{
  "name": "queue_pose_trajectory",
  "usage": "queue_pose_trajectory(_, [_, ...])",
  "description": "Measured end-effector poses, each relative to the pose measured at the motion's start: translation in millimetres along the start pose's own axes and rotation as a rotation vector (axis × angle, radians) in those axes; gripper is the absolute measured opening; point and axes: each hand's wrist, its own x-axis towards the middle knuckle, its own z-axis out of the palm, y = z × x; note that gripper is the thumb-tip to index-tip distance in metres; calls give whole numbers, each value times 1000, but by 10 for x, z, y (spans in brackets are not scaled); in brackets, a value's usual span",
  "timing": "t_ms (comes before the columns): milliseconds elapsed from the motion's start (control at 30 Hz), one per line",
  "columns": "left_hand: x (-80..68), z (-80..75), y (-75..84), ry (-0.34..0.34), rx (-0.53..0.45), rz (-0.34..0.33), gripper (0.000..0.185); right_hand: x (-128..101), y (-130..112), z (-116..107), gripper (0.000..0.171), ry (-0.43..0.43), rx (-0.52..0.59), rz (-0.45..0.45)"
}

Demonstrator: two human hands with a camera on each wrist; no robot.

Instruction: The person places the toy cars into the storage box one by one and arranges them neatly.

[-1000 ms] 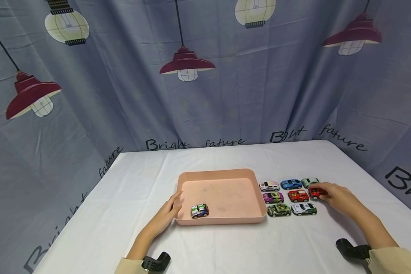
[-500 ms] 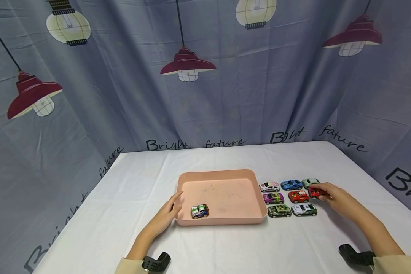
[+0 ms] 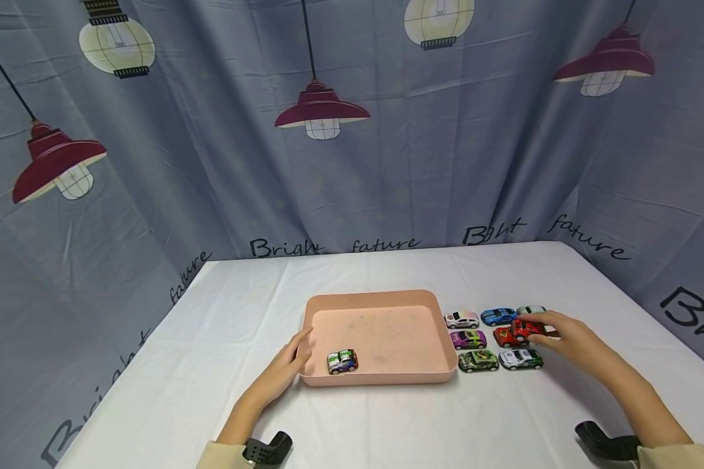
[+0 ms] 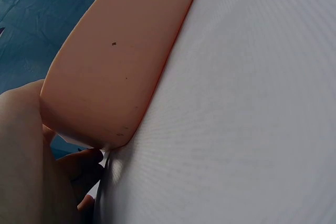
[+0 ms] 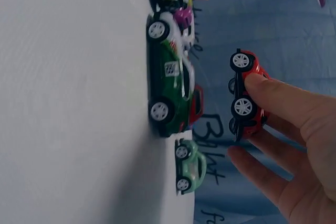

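The left hand [image 3: 278,369] holds the left wall of the pink tray [image 3: 393,339], thumb over the rim; this hold probably keeps the tray from sliding on the white tablecloth [image 3: 387,423]. The right hand [image 3: 572,335] pinches the red toy car [image 3: 527,329] between thumb and fingers. The right wrist view shows this car raised off the cloth, wheels free, presumably for clearance over its neighbours. The loose cars stand in close rows right of the tray, apparently for short reach.

Count: one tray; nine toy cars. One is held. One multicoloured car [image 3: 342,361] stands in the tray's near left corner. Seven stand on the cloth. Far row: white car [image 3: 461,320], blue car [image 3: 497,317], mint-green car [image 5: 195,164]. Middle row: purple car [image 3: 468,339], second red car [image 3: 503,339]. Near row: camouflage car [image 3: 478,361], green-and-white car [image 3: 521,359].
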Motion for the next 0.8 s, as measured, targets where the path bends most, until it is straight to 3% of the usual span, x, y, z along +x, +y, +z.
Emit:
queue_pose_trajectory(433, [-1, -7, -3, -3, 8, 3, 48, -18, -398, -30, 38, 63, 40, -100])
queue_pose_trajectory(800, [-15, -7, 10, 1, 7, -6, 48, -29, -708, -51, 38, 81, -25, -195])
